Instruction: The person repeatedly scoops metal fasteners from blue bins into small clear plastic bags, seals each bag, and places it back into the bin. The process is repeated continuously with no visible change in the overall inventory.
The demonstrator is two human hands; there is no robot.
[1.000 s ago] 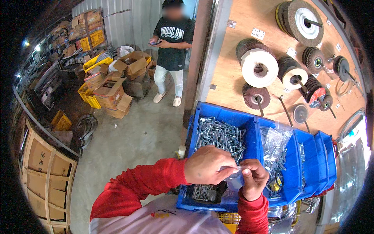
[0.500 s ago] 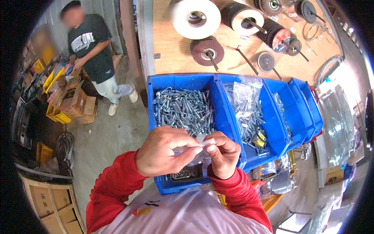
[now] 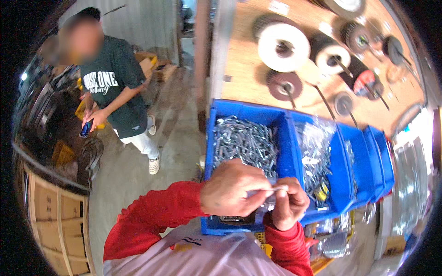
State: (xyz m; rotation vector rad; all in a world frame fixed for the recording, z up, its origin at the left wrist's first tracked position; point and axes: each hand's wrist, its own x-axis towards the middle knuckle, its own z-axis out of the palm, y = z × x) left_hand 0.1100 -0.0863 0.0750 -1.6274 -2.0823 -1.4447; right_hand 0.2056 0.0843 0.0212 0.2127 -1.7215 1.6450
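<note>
Both my hands meet above the near part of a blue bin (image 3: 208, 138) heaped with shiny metal hook-shaped bolts (image 3: 244, 142). Between thumb and fingers, my left hand (image 3: 235, 189) pinches the top edge of a small clear plastic bag (image 3: 263, 212). The same edge is gripped from the other side by my right hand (image 3: 290, 204), thumb against fingertips. The bag hangs below the fingers, partly hidden by them; its contents are too blurred to make out.
Right of this bin, another blue bin (image 3: 340, 202) holds clear bags, metal parts and a yellow item. More blue bins (image 3: 361, 170) follow. Grinding discs hang on rods from a wooden board (image 3: 239, 50). A person (image 3: 119, 87) stands left, holding a phone-like object (image 3: 86, 129). Wooden crates (image 3: 62, 221) stand lower left.
My view has swung left, so bins and board sit farther right. The person at the left has turned from the boxes and come nearer. My hands still pinch the bag's edge.
</note>
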